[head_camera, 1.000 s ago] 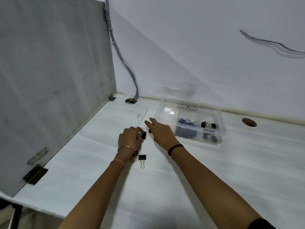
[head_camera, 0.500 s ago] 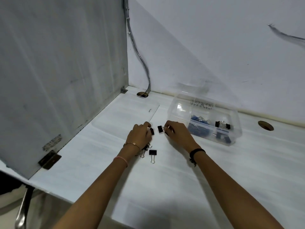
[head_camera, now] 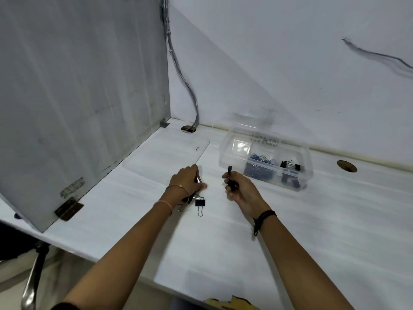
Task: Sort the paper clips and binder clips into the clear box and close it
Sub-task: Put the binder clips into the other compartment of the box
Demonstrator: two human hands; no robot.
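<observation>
The clear box [head_camera: 232, 157] stands open on the white desk, with blue paper clips [head_camera: 260, 161] in its middle compartment and black binder clips [head_camera: 289, 164] in its right one. My right hand [head_camera: 242, 189] is lifted just left of the box and grips black binder clips [head_camera: 230, 176]. My left hand [head_camera: 187, 182] rests on the desk with fingers curled over small binder clips partly hidden under it. One black binder clip [head_camera: 200, 203] lies loose on the desk right of my left wrist.
The box's clear lid [head_camera: 169, 157] lies flat on the desk left of the box. A grey partition [head_camera: 78, 97] walls off the left side. Two cable holes [head_camera: 188, 129] [head_camera: 346, 166] sit near the back wall. A chair arm [head_camera: 31, 276] shows at the lower left.
My right hand has picked up binder clips from the desk and lifted them toward the box. My left hand has stayed curled over the clips beside it.
</observation>
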